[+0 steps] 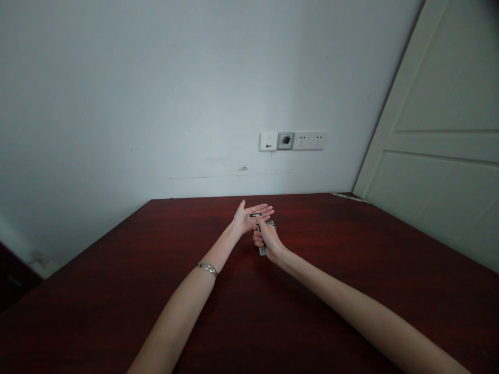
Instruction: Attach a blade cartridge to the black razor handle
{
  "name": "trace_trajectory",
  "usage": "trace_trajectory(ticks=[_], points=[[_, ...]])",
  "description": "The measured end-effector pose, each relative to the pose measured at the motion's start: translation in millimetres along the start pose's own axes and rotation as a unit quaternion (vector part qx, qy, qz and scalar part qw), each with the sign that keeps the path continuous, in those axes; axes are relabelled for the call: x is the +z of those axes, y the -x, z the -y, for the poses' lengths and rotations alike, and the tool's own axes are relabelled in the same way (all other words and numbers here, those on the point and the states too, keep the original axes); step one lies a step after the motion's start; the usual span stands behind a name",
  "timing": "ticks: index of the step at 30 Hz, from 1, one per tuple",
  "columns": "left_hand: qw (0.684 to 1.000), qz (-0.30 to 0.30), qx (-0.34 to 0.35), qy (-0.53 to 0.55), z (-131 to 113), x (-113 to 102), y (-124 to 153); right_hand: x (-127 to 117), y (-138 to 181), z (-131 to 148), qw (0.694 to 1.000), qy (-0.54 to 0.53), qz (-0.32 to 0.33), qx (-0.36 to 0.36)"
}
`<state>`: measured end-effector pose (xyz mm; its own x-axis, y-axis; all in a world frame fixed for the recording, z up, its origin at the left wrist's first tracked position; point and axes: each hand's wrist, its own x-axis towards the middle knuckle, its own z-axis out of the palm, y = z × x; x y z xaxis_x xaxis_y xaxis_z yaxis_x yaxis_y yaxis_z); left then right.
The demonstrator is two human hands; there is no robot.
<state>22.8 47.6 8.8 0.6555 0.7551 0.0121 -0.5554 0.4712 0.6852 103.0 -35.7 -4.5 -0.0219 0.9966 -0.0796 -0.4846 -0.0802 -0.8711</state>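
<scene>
My left hand (251, 215) lies palm up over the dark red table (156, 270), fingers stretched out, with a small dark object (255, 214) resting on the palm. My right hand (267, 240) is just below it, fingers curled around a grey elongated device (263, 249) that looks like a remote control; its lower end pokes out under the hand. The two hands touch near the left fingertips. A silver bracelet (207, 268) circles my left wrist.
A white wall stands behind the table with a row of wall sockets (293, 141). A pale door (440, 145) closes off the right side. A thin light strip (349, 196) lies at the table's far right corner.
</scene>
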Motion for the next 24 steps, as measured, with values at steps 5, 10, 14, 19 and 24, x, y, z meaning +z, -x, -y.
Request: trace_trajectory(ticks=[5, 10, 14, 19, 24], points=[[1.0, 0.004, 0.004, 0.009, 3.0, -0.2, -0.1, 0.1, -0.4, -0.1, 1.0, 0.017, 0.003, 0.002], [1.0, 0.001, 0.01, 0.014, 4.5, -0.2, -0.6, 1.8, 1.2, 1.2, 1.0, 0.022, 0.0, 0.011], [1.0, -0.005, 0.016, 0.019, 5.8, 0.6, -0.7, 3.2, 1.9, 1.6, 0.999, 0.032, -0.008, 0.015], [0.999, -0.011, 0.015, 0.031, 6.1, 0.3, -1.3, 2.8, 1.0, 0.1, 0.999, 0.035, -0.011, 0.015], [0.998, -0.039, 0.012, 0.045, 3.1, 3.0, -0.8, 2.1, 2.6, 1.1, 1.0, 0.023, 0.005, -0.007]])
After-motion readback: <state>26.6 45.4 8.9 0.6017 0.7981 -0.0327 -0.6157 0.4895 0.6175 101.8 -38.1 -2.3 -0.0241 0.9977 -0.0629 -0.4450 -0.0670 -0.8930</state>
